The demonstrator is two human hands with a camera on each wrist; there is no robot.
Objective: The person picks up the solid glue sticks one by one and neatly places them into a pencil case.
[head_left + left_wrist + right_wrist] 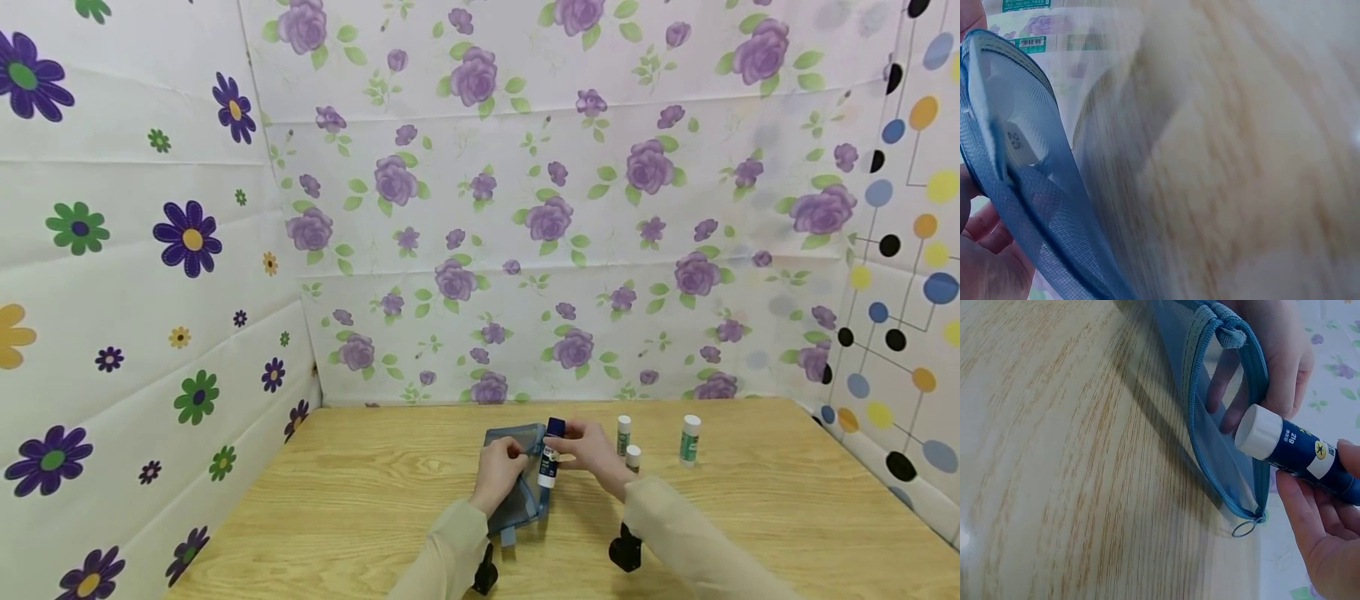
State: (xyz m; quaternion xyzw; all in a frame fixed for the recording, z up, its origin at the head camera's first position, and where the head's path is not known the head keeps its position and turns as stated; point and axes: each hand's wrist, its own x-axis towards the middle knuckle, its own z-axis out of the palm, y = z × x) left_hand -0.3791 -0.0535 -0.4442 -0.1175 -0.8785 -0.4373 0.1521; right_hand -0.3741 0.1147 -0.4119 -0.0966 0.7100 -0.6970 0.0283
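Note:
My left hand [497,477] grips the edge of a blue mesh zip pouch [517,510], and its fingers show through the mesh in the right wrist view. The pouch's zipped mouth [1192,419] gapes, a ring pull hanging at one end. Between the thumb and fingers of my right hand [594,454] is a glue stick [1307,453], dark blue with a white end. That white end points at the pouch and overlaps the mouth's rim in the right wrist view. Through the mesh in the left wrist view shows a pale label [1018,144] marked 25.
Right of my right hand, a white-capped green glue stick [624,433] stands on the wooden table [360,483]. A second white-capped stick [633,457] is partly hidden by my wrist. Farther right stands a larger green one [690,442]. Flowered sheets [450,208] hang behind the table.

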